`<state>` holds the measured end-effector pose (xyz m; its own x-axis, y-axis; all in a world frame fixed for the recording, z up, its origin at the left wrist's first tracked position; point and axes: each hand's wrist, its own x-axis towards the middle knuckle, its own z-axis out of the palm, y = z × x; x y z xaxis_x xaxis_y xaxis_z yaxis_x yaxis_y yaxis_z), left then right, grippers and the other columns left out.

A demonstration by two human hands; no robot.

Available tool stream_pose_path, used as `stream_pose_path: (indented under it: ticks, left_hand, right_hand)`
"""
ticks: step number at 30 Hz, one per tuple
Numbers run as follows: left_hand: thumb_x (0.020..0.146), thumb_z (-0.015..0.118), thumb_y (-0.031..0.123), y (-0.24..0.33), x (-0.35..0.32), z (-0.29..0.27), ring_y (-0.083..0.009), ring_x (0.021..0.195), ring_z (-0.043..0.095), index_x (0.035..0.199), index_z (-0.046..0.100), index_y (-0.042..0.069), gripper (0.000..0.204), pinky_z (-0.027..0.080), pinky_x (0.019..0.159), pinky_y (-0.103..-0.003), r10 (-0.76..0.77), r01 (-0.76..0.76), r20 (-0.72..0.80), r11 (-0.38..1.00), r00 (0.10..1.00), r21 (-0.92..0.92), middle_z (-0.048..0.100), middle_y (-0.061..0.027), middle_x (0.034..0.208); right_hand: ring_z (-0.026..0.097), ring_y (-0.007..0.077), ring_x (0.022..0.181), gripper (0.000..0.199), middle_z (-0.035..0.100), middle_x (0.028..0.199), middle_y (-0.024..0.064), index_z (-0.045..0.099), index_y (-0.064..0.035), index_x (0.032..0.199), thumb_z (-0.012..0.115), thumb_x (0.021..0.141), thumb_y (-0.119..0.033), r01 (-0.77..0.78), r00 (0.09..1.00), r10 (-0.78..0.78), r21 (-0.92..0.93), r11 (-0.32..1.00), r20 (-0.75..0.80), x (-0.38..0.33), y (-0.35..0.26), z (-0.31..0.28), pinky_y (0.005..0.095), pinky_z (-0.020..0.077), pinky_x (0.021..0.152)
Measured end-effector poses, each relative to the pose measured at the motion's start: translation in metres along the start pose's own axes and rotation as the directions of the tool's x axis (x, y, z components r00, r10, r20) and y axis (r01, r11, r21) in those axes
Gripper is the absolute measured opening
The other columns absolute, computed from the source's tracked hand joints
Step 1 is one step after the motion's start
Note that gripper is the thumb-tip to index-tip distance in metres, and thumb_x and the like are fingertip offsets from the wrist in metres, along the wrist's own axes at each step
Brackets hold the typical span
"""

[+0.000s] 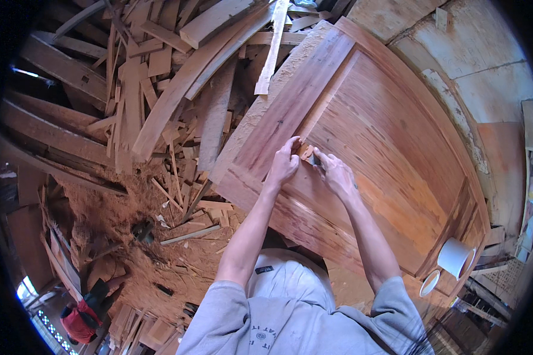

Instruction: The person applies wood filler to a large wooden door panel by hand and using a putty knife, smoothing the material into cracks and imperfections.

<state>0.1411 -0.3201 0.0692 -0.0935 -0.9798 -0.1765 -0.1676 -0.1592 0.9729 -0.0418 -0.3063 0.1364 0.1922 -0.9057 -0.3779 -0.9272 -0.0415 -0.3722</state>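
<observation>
A large reddish-brown wooden panel door lies before me, its framed boards streaked with lighter patches. Both hands are over its left part, close together. My left hand is closed at the fingertips on a small piece with orange-brown putty-like material on it. In my right hand is a small grey putty knife, its flat blade beside that orange-brown material. The fingers partly hide both things, and whether blade and material touch is too small to tell.
A white tub and a white round lid are at the door's near right corner. Heaped timber offcuts fill the left, beside sawdust on the floor. A person in red is at lower left.
</observation>
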Motion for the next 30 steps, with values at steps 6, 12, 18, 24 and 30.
stream_pose_path:
  ticks: [6, 12, 18, 24, 30]
  left_hand:
    - [0.078, 0.038, -0.010, 0.000, 0.003, 0.003, -0.0286, 0.120, 0.061, 0.134, 0.050, -0.003, 0.058, 0.045, 0.107, -0.037, -0.006, 0.006, 0.004, 1.000, 1.000, 0.010, 0.064, -0.0217, 0.125]
    - [0.078, 0.039, -0.011, -0.002, 0.001, 0.002, -0.0309, 0.117, 0.063, 0.131, 0.051, -0.002, 0.055, 0.049, 0.103, -0.038, 0.054, -0.054, -0.029, 0.998, 0.998, 0.023, 0.066, -0.0232, 0.120]
    - [0.078, 0.039, -0.010, 0.000, 0.003, 0.003, -0.0311, 0.115, 0.064, 0.131, 0.052, -0.002, 0.055, 0.050, 0.102, -0.040, 0.014, -0.014, -0.021, 1.000, 1.000, -0.016, 0.065, -0.0236, 0.120]
    - [0.083, 0.036, -0.012, 0.012, -0.002, -0.014, -0.0244, 0.125, 0.057, 0.136, 0.048, -0.004, 0.055, 0.042, 0.110, -0.034, -0.010, 0.010, 0.005, 0.990, 1.000, -0.142, 0.060, -0.0179, 0.132]
    - [0.089, 0.045, -0.003, 0.009, -0.041, -0.039, -0.0271, 0.123, 0.059, 0.136, 0.049, -0.001, 0.047, 0.044, 0.108, -0.036, -0.035, 0.032, -0.026, 0.994, 0.999, -0.109, 0.061, -0.0196, 0.130]
  right_hand:
    - [0.065, 0.0339, 0.098, 0.049, 0.066, 0.106, 0.0124, 0.052, -0.0223, 0.138, 0.065, 0.091, -0.027, 0.035, 0.999, -0.034, 0.034, 0.999, -0.024, 0.009, -0.002, -0.001, 0.0469, 0.0533, 0.081]
    - [0.064, 0.0329, 0.102, 0.048, 0.067, 0.109, 0.0115, 0.054, -0.0188, 0.137, 0.066, 0.090, -0.024, 0.033, 0.999, -0.032, 0.054, 0.998, -0.018, 0.017, -0.007, 0.001, 0.0460, 0.0528, 0.085]
    - [0.065, 0.0325, 0.100, 0.052, 0.066, 0.105, 0.0122, 0.050, -0.0235, 0.140, 0.066, 0.090, -0.027, 0.052, 0.998, -0.048, 0.089, 0.995, -0.045, 0.020, -0.005, 0.009, 0.0462, 0.0538, 0.083]
    - [0.067, 0.0336, 0.090, 0.062, 0.068, 0.097, 0.0154, 0.045, -0.0236, 0.145, 0.069, 0.088, -0.028, 0.148, 0.975, -0.083, 0.322, 0.935, -0.207, 0.006, 0.022, 0.029, 0.0454, 0.0545, 0.080]
    - [0.065, 0.0211, 0.072, 0.066, 0.068, 0.083, 0.0139, 0.050, -0.0086, 0.140, 0.077, 0.084, -0.030, -0.226, 0.928, 0.352, 0.571, 0.789, -0.119, -0.088, 0.046, 0.018, 0.0344, 0.0527, 0.071]
